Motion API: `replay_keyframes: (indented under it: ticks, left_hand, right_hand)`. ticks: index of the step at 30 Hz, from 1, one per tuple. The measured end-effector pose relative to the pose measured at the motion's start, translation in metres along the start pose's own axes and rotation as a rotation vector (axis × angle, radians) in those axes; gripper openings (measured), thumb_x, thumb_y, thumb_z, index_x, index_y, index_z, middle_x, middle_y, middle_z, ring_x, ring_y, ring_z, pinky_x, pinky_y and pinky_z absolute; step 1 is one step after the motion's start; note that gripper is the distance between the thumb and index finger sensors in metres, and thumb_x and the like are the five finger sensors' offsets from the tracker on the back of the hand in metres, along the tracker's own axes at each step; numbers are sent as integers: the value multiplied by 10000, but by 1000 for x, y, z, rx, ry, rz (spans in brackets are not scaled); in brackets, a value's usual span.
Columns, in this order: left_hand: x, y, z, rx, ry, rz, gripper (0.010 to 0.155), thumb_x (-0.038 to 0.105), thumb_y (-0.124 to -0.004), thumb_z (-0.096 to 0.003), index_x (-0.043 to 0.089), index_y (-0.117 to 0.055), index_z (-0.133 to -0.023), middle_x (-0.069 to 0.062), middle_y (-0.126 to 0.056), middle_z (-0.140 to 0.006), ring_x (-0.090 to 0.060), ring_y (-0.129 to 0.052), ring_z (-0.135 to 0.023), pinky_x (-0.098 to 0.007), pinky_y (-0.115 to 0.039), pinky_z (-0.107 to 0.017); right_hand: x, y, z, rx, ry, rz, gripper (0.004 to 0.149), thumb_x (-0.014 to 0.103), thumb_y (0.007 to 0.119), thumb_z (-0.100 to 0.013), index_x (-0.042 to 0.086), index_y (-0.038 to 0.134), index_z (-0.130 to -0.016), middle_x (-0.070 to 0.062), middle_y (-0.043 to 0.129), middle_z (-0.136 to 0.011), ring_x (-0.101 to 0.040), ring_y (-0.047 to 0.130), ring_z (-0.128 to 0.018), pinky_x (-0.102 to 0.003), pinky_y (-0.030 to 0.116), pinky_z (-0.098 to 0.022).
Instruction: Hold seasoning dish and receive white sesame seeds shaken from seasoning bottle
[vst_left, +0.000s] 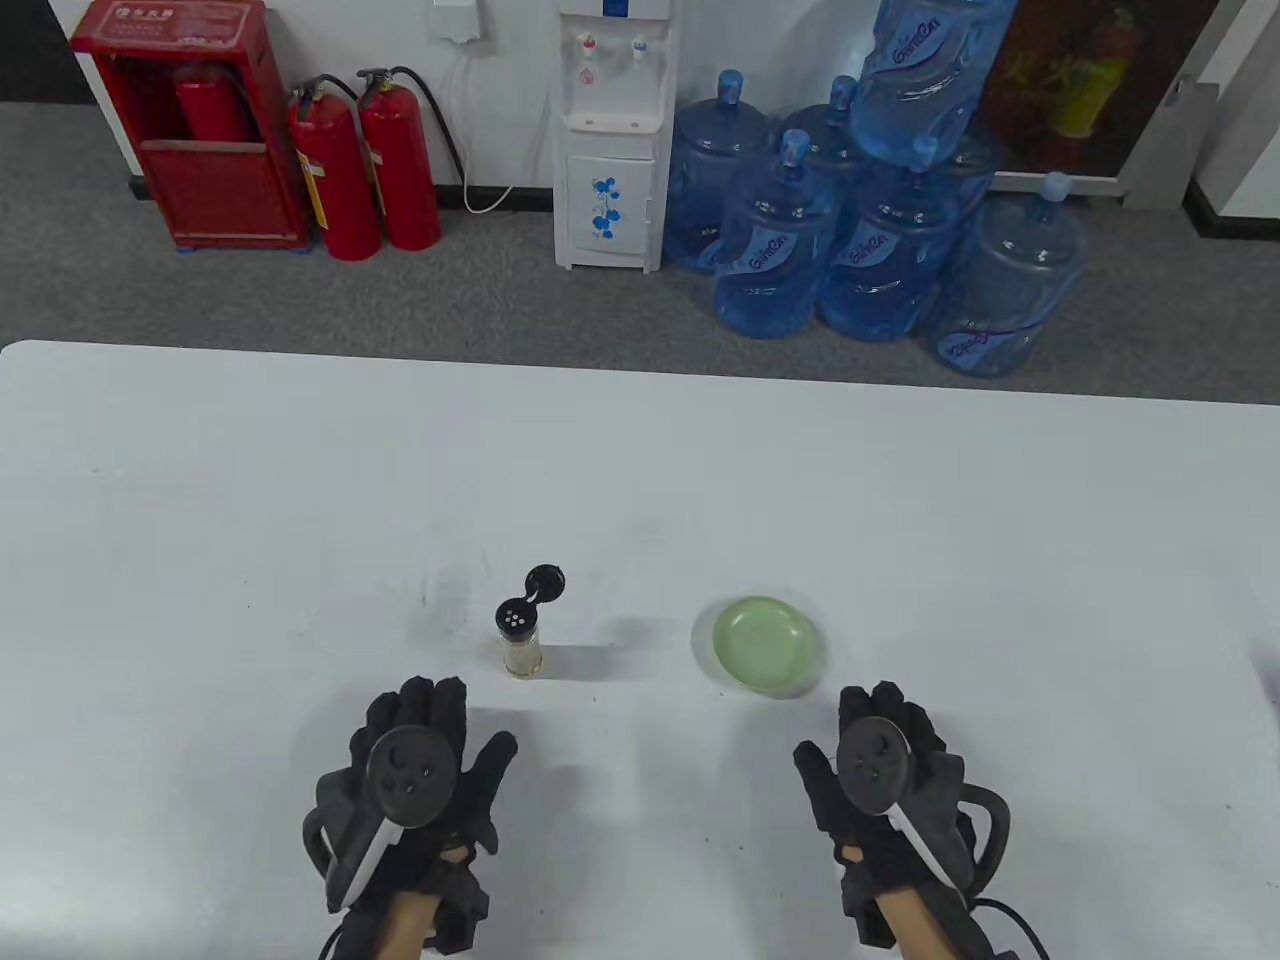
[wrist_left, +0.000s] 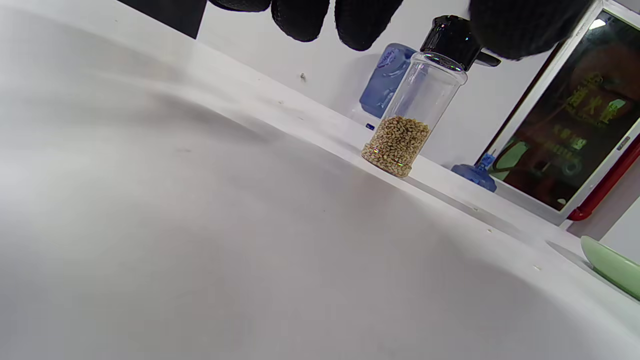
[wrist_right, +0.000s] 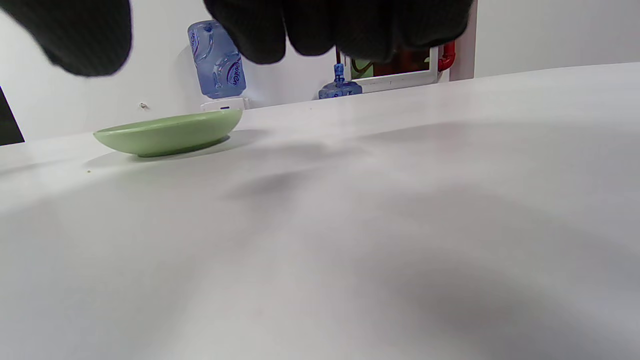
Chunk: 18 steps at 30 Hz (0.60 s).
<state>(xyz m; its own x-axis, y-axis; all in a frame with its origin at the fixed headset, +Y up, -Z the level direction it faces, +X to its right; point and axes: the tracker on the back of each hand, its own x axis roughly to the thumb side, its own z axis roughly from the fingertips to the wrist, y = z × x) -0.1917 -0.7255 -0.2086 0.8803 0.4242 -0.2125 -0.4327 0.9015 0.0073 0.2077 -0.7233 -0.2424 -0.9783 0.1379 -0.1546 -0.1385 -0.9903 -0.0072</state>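
Left hand (vst_left: 415, 765): palm down over the table (vst_left: 200, 560), fingers relaxed and spread, holding nothing. Right hand (vst_left: 885, 755): likewise palm down, fingers loosely extended, empty.

Seasoning bottle (vst_left: 521, 640): upright just ahead of the left hand, not touched. Clear body, probably glass or hard plastic; smooth, likely slippery under glove fabric. Roughly one-third filled with white sesame seeds (wrist_left: 397, 145), so probably light. Black flip cap (vst_left: 545, 581) already swung back, shaker holes exposed. Recommended hold: around the mid-body, below the black top, thumb opposite fingers, clear of the hinged cap.

Seasoning dish (vst_left: 768, 645): pale green, shallow, resting flat just ahead of the right hand, well apart from the bottle. Appears rigid, light, possibly breakable. Low rim; recommended hold: pinch at the near edge, thumb on top, fingers beneath.

Table: white, smooth, matte; both items likely to slide if nudged.

Beyond the table: grey floor, water dispenser (vst_left: 612, 130), stacked blue water jugs (vst_left: 870, 230), red fire extinguishers (vst_left: 365, 165), red cabinet (vst_left: 190, 120).
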Motion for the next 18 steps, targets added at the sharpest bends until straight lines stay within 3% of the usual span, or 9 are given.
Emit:
replay_keyframes:
  ticks: [18]
  left_hand:
    - [-1,-1,-1,-2,3,0,759,652,-698,-476,283,-514,-1114,-29,-396,-1206,-418,-358,-1157,-613,-344,-818]
  right_hand:
    - [0,1,0,16,5,0,787,697,687,-446,263,512,-1078,-34,396,-1151,-343,515,-1062,-535,515,-779]
